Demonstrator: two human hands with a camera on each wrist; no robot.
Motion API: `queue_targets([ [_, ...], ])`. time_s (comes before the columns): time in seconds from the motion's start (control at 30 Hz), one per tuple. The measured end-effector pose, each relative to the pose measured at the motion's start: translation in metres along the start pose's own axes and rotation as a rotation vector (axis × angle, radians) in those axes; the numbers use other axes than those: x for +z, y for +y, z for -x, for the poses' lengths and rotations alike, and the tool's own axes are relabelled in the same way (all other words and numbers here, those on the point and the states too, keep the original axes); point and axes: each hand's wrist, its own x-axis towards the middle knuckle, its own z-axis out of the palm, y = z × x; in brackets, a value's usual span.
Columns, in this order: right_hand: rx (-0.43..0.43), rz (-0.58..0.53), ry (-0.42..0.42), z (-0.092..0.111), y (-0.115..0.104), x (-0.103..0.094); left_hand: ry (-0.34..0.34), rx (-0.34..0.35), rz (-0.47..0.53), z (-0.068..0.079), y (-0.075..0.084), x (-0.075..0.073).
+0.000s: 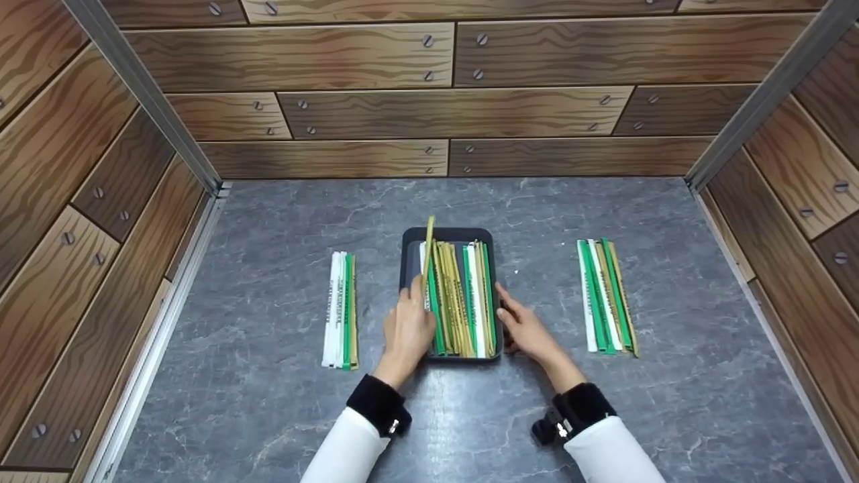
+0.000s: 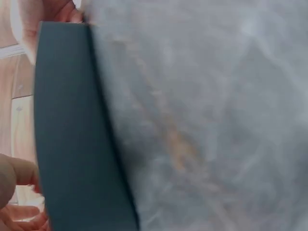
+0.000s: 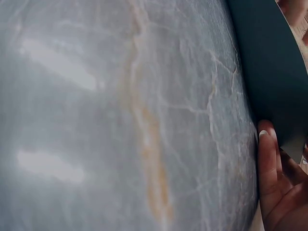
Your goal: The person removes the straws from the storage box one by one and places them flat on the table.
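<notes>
With 12 o'clock toward the far wall (image 1: 456, 114), the tray (image 1: 463, 234) sits mid-table (image 1: 268, 409). The left hand (image 1: 409, 325) is at the tray's 8 o'clock, its fingers closed in a pinch on a yellow stick (image 1: 429, 236), whose tip points to 12 and pokes past the tray's rim. The right hand (image 1: 530, 332) lies at 4 o'clock, fingers loosely extended and touching the tray's outer side. Green, white and gold sticks (image 1: 454, 302) fill the tray lengthwise, 12 to 6. On the table, apart from the tray, the left bundle (image 1: 341, 312) lies at 9 o'clock, and the right bundle (image 1: 607, 298) at 3, both white, green and gold.
</notes>
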Motion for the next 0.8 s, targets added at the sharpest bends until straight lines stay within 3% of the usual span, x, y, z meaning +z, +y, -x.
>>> queue_targets([
  [0.23, 0.006, 0.006, 0.009, 0.001, 0.000, 0.000, 0.112, -0.012, 0.121, -0.003, -0.012, -0.023],
  [0.4, 0.010, 0.013, 0.007, 0.002, 0.000, -0.001, 0.163, -0.099, 0.135, 0.000, -0.030, -0.040],
  [0.57, -0.002, 0.007, 0.010, 0.002, 0.001, -0.001, 0.164, -0.216, 0.171, 0.003, -0.046, -0.054],
  [0.8, -0.001, 0.000, 0.002, 0.002, -0.004, -0.001, 0.112, -0.345, 0.111, 0.010, -0.068, -0.066],
])
